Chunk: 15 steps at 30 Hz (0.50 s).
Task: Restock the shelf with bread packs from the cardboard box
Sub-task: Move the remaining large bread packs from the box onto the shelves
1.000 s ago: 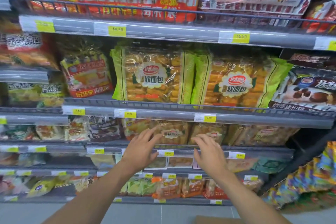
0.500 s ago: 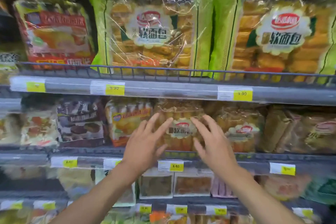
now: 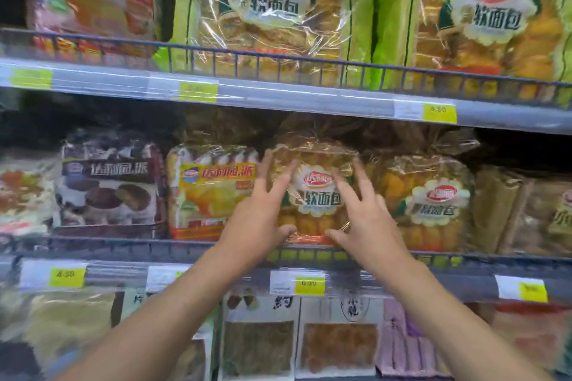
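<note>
So, the clear plastic bread pack with the white scalloped label is seen standing upright on the middle grey wire-fronted shelf. It's squeezed between a yellow-and-red pie pack on its left and a matching clear bread pack on its right. It's touched by both hands. The left hand is laid against its left front, fingers straight and spread, thumb by the bottom edge, and the right hand is spread over the right front likewise. Nothing is clutched. A yellow price tag is stuck on the rail just below. Bigger green-edged bread bags are lined up one shelf higher.
</note>
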Each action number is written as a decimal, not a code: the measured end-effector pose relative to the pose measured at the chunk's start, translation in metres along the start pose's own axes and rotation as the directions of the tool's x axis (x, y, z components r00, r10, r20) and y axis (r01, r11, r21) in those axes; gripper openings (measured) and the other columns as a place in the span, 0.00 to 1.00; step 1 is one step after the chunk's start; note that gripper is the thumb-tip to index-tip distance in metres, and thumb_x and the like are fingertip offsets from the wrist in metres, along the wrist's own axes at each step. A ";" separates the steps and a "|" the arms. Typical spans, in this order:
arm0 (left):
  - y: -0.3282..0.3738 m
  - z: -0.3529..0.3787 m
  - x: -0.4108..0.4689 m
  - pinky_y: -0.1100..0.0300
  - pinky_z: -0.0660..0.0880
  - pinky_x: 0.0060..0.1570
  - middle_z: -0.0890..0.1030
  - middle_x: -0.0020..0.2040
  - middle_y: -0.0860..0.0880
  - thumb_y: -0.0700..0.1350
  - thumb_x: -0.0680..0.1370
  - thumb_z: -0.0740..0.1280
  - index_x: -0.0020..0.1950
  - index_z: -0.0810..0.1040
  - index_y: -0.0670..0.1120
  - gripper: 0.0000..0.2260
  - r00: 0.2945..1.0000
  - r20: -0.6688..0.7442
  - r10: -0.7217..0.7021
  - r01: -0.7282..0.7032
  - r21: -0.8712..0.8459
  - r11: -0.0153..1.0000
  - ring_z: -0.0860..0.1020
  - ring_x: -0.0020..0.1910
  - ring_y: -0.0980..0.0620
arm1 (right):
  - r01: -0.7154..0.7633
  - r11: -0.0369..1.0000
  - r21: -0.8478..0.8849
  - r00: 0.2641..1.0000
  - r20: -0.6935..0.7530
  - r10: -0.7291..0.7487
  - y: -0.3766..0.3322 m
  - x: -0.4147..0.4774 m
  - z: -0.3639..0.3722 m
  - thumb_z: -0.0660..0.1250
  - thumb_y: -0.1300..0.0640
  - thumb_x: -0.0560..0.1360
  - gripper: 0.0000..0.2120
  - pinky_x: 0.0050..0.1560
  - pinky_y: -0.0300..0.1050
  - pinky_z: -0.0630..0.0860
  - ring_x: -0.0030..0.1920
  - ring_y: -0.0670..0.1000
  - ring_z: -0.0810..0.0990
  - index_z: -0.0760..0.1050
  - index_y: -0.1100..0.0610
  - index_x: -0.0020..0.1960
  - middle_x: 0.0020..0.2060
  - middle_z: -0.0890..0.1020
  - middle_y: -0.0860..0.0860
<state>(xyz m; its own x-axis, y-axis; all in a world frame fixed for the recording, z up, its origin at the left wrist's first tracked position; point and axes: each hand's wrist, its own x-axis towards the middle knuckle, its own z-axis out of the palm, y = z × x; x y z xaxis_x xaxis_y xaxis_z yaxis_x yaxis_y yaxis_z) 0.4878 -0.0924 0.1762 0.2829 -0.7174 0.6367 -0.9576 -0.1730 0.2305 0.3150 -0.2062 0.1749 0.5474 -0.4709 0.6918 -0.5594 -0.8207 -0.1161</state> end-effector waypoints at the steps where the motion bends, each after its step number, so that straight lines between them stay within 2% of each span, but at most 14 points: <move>1: -0.001 0.001 0.001 0.52 0.81 0.48 0.29 0.81 0.54 0.51 0.72 0.79 0.80 0.39 0.66 0.54 1.000 0.000 0.000 0.000 0.006 1.000 0.85 0.49 0.44 | -0.004 1.000 0.000 1.000 -0.005 0.004 -0.001 0.001 0.003 0.79 0.46 0.69 0.53 0.62 0.53 0.77 0.72 0.59 0.66 0.46 0.39 0.80 0.80 0.35 0.43; 6: -0.003 0.003 0.011 0.49 0.82 0.52 0.29 0.81 0.53 0.49 0.72 0.78 0.81 0.39 0.65 0.54 1.000 0.018 -0.023 0.023 0.015 1.000 0.85 0.53 0.41 | -0.027 0.997 -0.066 1.000 -0.015 0.026 -0.004 0.015 0.014 0.78 0.45 0.69 0.54 0.61 0.56 0.79 0.76 0.61 0.61 0.43 0.40 0.80 0.79 0.33 0.44; 11: -0.002 0.004 0.009 0.50 0.83 0.47 0.29 0.81 0.53 0.51 0.72 0.78 0.80 0.38 0.66 0.54 1.000 0.024 0.012 -0.014 0.070 0.997 0.85 0.50 0.43 | -0.032 0.995 -0.092 0.999 -0.005 0.031 -0.001 0.015 0.016 0.78 0.46 0.70 0.54 0.63 0.57 0.78 0.77 0.61 0.59 0.43 0.40 0.80 0.80 0.34 0.44; 13: 0.003 0.007 0.005 0.49 0.83 0.50 0.30 0.81 0.53 0.56 0.71 0.78 0.80 0.38 0.66 0.54 1.000 -0.015 0.019 -0.017 0.109 0.994 0.83 0.58 0.42 | -0.027 0.997 -0.073 1.000 0.001 0.027 -0.001 0.010 0.010 0.77 0.47 0.71 0.53 0.65 0.56 0.77 0.78 0.61 0.57 0.42 0.40 0.80 0.79 0.33 0.44; 15: 0.007 0.007 -0.003 0.44 0.80 0.60 0.35 0.83 0.50 0.60 0.71 0.77 0.81 0.42 0.64 0.52 0.994 -0.112 0.012 0.007 0.169 0.986 0.69 0.74 0.36 | 0.001 1.000 -0.019 1.000 -0.008 -0.002 0.001 0.003 0.001 0.76 0.51 0.72 0.51 0.64 0.54 0.76 0.77 0.60 0.59 0.44 0.40 0.80 0.80 0.35 0.44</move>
<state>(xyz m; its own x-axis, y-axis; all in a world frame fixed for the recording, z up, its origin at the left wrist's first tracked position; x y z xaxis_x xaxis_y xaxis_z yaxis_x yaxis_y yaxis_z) 0.4799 -0.0967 0.1708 0.2757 -0.6394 0.7177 -0.9510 -0.2899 0.1071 0.3173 -0.2087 0.1760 0.5429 -0.4669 0.6980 -0.5705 -0.8150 -0.1014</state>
